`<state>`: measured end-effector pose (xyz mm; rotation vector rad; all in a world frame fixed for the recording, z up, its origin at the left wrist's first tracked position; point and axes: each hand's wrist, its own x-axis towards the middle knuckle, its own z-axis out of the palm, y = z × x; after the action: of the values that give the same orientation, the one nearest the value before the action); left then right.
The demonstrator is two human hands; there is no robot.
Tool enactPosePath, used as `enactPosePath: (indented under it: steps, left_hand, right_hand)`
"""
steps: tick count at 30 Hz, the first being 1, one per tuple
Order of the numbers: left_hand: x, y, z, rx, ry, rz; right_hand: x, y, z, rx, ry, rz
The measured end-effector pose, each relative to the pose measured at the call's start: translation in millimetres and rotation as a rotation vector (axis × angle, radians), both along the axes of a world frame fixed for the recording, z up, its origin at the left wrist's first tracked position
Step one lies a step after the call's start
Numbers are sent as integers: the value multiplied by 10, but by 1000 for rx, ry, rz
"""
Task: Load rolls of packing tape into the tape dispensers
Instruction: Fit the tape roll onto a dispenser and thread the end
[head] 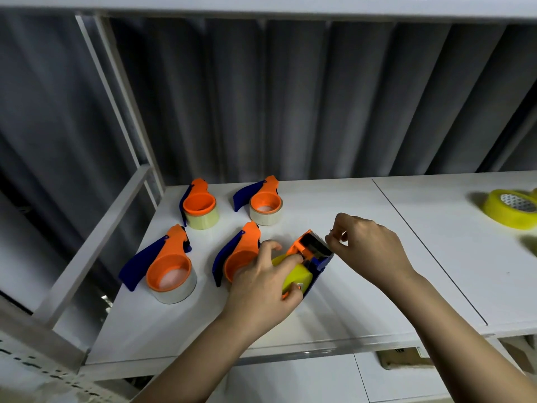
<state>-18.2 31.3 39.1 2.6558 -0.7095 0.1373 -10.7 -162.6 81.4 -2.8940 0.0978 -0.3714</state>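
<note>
We see the left hand point(261, 282) gripping an orange-and-blue dispenser point(312, 257) holding a yellow tape roll point(293, 276), just right of four loaded dispensers point(200, 205), while the right hand point(367, 248) pinches something unclear beside its serrated blade.

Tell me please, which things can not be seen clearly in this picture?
- Head view: the front-right dispenser is partly hidden by the left hand.
- The yellow tape roll in the held dispenser is mostly covered by that hand's grip.
- What the right hand pinches is too thin to tell.
- The yellow roll at right is blurred, and the picture edge cuts off something yellow beside it.
</note>
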Motion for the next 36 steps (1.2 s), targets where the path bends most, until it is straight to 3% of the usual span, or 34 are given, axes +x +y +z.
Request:
enactPosePath:
  steps: [17,36]
  left_hand:
    - [-18,90,-122,25,-118,0]
    - [-31,139,-96,20,-134,-39]
  right_hand:
    - [323,-20,-133,529,-4,108]
    - [451,100,-159,666,-66,247]
